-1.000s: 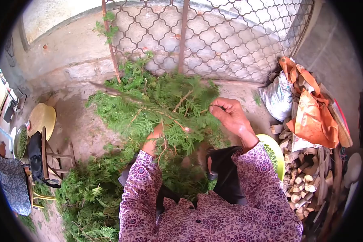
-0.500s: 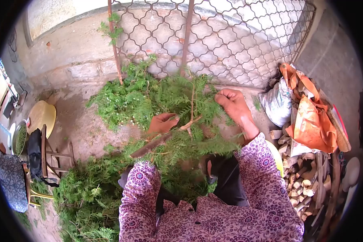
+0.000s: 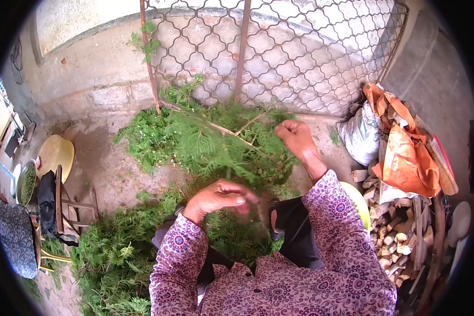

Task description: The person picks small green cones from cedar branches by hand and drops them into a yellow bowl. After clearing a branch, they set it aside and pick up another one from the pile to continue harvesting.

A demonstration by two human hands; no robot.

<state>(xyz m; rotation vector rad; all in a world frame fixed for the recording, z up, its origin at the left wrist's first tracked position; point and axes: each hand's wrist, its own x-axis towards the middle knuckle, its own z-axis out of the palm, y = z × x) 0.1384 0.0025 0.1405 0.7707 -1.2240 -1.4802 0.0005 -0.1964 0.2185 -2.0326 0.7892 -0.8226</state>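
Note:
A leafy green branch (image 3: 224, 129) with feathery, cypress-like foliage and a bare brown stem slants across the middle, partly blurred. It lies over a heap of cut greenery (image 3: 158, 131) by the metal grille. My right hand (image 3: 299, 141) is closed, just right of the branch's leaves. What its fingers hold, if anything, is hidden. Nearer my body, my left hand (image 3: 218, 199) is apart from the stem, with thumb and fingers separated and nothing visible between them; its fingertips are blurred. More cut greenery (image 3: 116, 253) lies to the left of my legs.
Ahead stands a metal grille (image 3: 242, 52) against a wall. On the right are an orange bag (image 3: 408, 163), a whitish sack (image 3: 361, 137) and stacked firewood (image 3: 400, 242). A round yellow-edged object (image 3: 58, 155), a bowl of greens (image 3: 27, 184) and a wooden frame (image 3: 76, 203) are left.
The branch has swung forward, its thick stem end going from near my left forearm to the upper left. My left hand has drawn back toward me and opened. My right hand has barely moved.

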